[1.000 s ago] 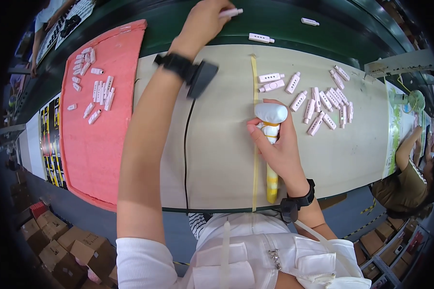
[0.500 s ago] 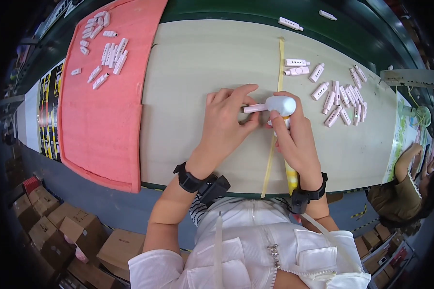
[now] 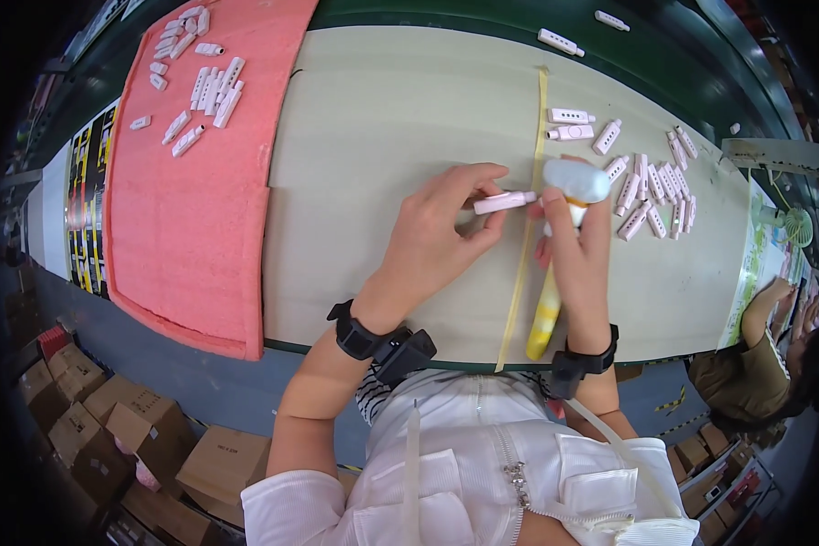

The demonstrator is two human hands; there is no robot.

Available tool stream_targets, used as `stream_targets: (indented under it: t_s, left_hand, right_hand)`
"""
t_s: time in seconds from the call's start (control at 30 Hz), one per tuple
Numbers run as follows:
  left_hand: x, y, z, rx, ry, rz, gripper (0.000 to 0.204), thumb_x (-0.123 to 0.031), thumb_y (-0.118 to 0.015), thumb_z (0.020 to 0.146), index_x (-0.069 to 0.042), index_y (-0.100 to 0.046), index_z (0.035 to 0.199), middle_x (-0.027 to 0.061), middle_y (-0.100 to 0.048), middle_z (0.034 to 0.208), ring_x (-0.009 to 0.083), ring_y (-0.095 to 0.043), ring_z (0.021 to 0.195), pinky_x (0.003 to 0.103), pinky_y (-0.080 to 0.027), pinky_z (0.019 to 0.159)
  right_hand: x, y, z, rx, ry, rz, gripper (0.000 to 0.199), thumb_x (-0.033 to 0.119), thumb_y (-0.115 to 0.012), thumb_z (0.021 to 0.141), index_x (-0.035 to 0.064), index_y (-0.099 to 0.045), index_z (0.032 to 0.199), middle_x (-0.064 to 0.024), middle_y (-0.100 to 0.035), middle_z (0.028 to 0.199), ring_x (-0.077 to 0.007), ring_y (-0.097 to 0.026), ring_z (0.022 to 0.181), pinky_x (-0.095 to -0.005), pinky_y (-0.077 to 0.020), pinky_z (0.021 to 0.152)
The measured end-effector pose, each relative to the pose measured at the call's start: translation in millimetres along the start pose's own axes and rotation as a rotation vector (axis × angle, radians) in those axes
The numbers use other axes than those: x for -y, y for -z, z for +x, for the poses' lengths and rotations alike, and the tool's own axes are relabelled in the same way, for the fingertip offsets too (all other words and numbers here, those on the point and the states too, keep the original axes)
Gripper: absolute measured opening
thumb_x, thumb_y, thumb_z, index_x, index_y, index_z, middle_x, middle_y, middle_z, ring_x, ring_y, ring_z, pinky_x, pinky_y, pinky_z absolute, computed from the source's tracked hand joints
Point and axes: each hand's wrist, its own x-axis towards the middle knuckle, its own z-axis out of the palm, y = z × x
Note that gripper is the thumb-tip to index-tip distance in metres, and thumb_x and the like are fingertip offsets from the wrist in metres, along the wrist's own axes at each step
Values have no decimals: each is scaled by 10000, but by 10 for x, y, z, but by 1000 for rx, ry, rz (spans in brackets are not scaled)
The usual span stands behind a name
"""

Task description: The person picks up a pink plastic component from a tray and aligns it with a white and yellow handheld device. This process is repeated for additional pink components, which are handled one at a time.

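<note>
My left hand (image 3: 437,232) pinches a small pale pink oblong piece (image 3: 505,201) and holds it level over the beige table (image 3: 382,118). My right hand (image 3: 578,255) grips a tool with a rounded light blue head (image 3: 578,180) and a yellow handle (image 3: 543,314), its head right beside the end of the pink piece. Both hands meet over a yellow tape strip (image 3: 528,227) that runs across the table.
A heap of several pink pieces (image 3: 655,196) lies right of my hands. A red foam mat (image 3: 191,200) at left carries several more pieces (image 3: 205,86). Loose pieces (image 3: 560,41) sit on the green belt beyond. Another person (image 3: 773,364) sits at right. Cardboard boxes (image 3: 118,428) stand below.
My left hand came back from the far belt with a pink piece and now holds it against the blue head of the tool in my right hand.
</note>
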Motion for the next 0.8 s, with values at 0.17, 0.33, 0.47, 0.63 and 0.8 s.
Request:
stream_targets:
  t_s: [0.17,0.33,0.47,0.63,0.8]
  left_hand:
    - [-96,33,22,52,185,-426,332,23,-788,832,-40,-736,1153,64,-710,1012,150,-705,933,281,-590,773]
    - [-106,88,57,79,338,-614,251,-4,-752,901,-27,-761,1151,70,-688,1031,141,-698,971,268,-618,801]
    - [-119,64,53,75,357,-611,225,-1,-750,905,-24,-770,1128,71,-683,1038,143,-698,977,265,-618,805]
    - [-87,22,15,76,291,-601,244,2,-745,907,-20,-759,1149,76,-685,1048,147,-698,989,270,-613,826]
    - [-14,58,52,73,232,-604,285,18,-738,905,-17,-738,1187,82,-694,1088,164,-694,1009,291,-607,860]
  right_hand:
    - [-29,20,18,85,14,158,430,168,-652,1012,39,-498,1392,-27,-648,932,-45,-519,558,-203,-404,475]
    - [-5,-10,-15,59,54,214,491,163,-681,997,36,-469,1421,-32,-650,987,-45,-522,570,-204,-405,475]
    - [-13,3,-28,31,45,211,531,153,-692,988,35,-443,1442,-26,-652,1003,-46,-537,598,-199,-413,487]
    - [-91,-28,-15,55,146,147,568,149,-708,976,37,-427,1457,-25,-651,1004,-43,-548,643,-194,-428,514]
    - [-71,-32,-15,62,101,166,594,160,-727,964,47,-425,1463,-26,-652,1023,-41,-559,683,-195,-448,541]
